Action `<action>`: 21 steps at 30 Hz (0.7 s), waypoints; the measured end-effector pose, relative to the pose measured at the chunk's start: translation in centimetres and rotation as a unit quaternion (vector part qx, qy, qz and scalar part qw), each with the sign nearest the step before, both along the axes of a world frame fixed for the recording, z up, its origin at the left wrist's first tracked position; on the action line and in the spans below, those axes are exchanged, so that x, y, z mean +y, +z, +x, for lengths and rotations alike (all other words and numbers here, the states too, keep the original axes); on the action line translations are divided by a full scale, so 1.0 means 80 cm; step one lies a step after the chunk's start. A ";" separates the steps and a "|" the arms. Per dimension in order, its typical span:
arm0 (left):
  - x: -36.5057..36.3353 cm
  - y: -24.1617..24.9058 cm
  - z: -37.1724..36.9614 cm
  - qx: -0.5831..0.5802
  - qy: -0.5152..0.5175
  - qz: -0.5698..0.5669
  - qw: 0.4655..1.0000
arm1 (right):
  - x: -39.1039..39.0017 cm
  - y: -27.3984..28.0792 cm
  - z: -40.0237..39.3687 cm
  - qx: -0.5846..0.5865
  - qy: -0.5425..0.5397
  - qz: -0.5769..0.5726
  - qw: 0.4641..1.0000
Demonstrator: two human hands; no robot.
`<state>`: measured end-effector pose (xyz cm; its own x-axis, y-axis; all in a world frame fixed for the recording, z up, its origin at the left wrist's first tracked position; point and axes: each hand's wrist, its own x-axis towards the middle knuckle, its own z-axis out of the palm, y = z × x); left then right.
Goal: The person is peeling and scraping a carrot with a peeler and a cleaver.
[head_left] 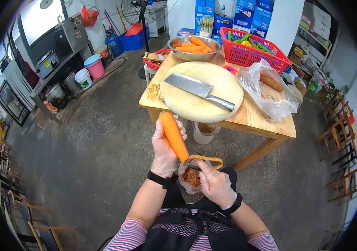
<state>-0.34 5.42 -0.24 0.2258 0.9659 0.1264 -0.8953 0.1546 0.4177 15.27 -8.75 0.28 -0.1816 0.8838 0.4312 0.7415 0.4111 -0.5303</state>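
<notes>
Your left hand has its fingers wrapped around a carrot, tilted, in front of the desk's near edge. Your right hand has its fingers closed around a dark peeler at the carrot's near end, where a strip of peel trails right. Below sits a bag of peelings. On the desk, a cleaver lies across a round board, near a bowl of carrots at the far left.

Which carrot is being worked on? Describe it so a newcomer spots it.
Find the wooden table, then the gloved left hand in front of it. That hand holds a bright orange carrot. Unlike the carrots in the metal bowl, it has a long peel strip beside its lower end.
</notes>
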 end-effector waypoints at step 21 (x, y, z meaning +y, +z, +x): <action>-0.058 -0.011 -0.001 0.121 -0.125 0.028 0.984 | 0.055 0.070 -0.006 0.145 0.010 -0.050 0.988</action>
